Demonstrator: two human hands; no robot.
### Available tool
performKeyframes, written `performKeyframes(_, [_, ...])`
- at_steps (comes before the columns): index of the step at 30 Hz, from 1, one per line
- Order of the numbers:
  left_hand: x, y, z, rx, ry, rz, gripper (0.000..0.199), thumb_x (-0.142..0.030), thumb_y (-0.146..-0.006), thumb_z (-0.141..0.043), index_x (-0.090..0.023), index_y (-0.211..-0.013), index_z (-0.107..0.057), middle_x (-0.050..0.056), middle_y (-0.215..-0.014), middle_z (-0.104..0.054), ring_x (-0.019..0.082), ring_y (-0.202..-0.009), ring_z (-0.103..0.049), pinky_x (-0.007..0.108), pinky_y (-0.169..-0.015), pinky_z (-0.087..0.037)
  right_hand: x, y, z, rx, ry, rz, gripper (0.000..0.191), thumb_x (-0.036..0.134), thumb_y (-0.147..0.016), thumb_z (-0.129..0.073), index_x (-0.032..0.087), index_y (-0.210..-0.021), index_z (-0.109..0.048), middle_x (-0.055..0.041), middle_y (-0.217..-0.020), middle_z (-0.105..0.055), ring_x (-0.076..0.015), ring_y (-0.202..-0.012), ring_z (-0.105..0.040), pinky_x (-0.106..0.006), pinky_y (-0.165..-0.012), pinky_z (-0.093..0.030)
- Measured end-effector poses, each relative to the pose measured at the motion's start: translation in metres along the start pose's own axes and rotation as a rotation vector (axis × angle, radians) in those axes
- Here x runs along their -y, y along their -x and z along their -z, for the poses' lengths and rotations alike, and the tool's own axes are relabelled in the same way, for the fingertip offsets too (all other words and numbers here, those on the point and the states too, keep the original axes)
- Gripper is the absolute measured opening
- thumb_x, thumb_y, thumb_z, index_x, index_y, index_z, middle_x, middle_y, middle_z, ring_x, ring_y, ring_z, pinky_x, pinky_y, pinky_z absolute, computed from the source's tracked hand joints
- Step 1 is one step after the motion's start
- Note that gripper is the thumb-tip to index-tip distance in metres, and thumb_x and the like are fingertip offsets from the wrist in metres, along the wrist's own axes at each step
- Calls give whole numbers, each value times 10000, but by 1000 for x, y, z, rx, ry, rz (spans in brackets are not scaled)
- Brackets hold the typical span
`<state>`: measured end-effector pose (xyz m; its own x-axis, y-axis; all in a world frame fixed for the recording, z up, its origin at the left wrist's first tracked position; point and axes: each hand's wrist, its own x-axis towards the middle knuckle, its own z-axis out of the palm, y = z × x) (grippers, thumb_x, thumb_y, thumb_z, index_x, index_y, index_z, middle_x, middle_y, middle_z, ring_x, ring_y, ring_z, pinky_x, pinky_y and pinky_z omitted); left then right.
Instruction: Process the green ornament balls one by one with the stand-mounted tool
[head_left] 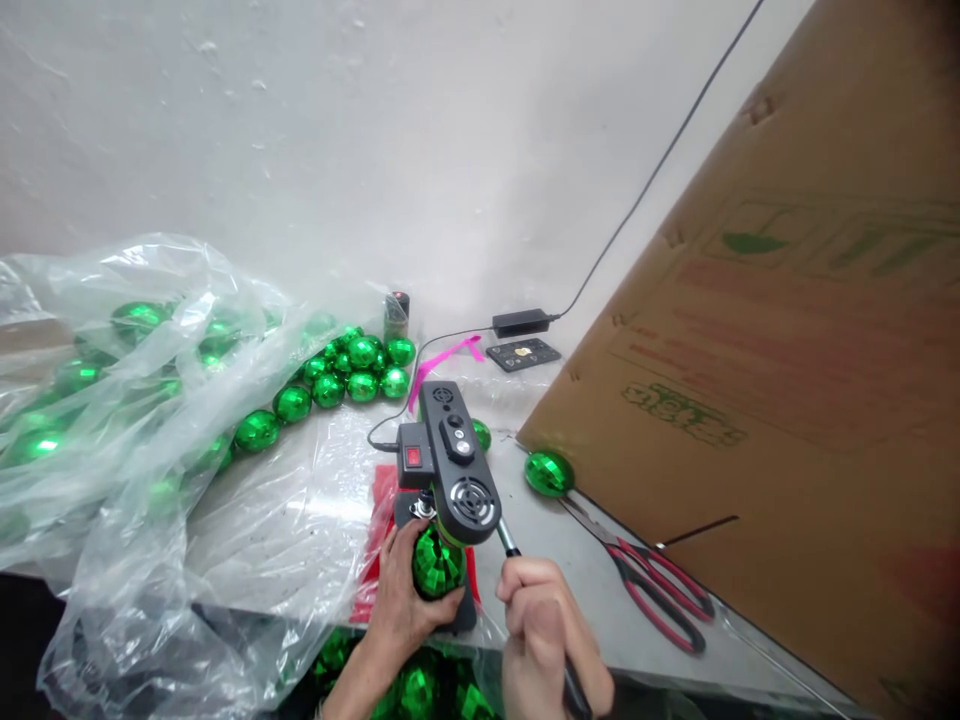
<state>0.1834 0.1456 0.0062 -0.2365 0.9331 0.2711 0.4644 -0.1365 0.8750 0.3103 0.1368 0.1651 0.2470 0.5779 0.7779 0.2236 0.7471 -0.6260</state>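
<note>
My left hand (405,590) is closed around a shiny green faceted ball (439,563), fingers on its left side and thumb at its lower right. The ball sits right under the front end of a small black machine (459,460) with a red switch and round vents. My right hand (551,630) is wrapped around a black-gripped metal lever (510,540) that runs up to the machine's right side. The far end of the lever is hidden behind the machine. Red material (373,560) lies under the machine's base.
Green balls (292,403) lie at left, partly under clear plastic sheeting (135,520). Right of the machine are a loose green ball (549,473) and red-black scissors (660,590), against a tall cardboard box (787,350). A power adapter (520,321) and pink ribbon (446,358) lie behind.
</note>
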Motion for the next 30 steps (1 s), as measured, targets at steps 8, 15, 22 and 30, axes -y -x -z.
performKeyframes(8, [1, 2, 0, -5, 32, 31, 811, -320, -652, -907, -186, -1430, -725, 200, -1431, -792, 494, -1408, -714, 738, -1223, -576, -2, 4, 2, -23, 40, 20, 424, 211, -1171, -521, 235, -752, -579, 11, -728, -653, -136, -590, -611, -284, -563, -432])
performKeyframes(15, [-7, 1, 4, 24, 57, 79, 815, -320, -654, -907, -195, -1439, -727, 193, -1438, -789, 483, -1414, -709, 731, -1242, -564, -3, 7, 3, -4, 54, 4, 412, 213, -1171, -527, 238, -763, -578, 15, -744, -653, -123, -586, -584, -286, -565, -416])
performKeyframes(22, [-9, 1, 5, 29, 70, 122, 836, -346, -625, -920, -200, -1425, -727, 182, -1422, -799, 486, -1400, -715, 720, -1232, -575, -3, 7, 2, -19, 57, 9, 397, 224, -1168, -530, 242, -775, -583, 16, -725, -641, -131, -577, -571, -290, -567, -414])
performKeyframes(30, [-4, 4, 1, 5, 78, 90, 834, -321, -634, -915, -189, -1434, -718, 190, -1416, -802, 479, -1379, -738, 712, -1223, -591, 1, 8, -1, -39, 50, -15, 427, 242, -1191, -518, 238, -766, -556, 28, -724, -615, -119, -583, -557, -288, -574, -401])
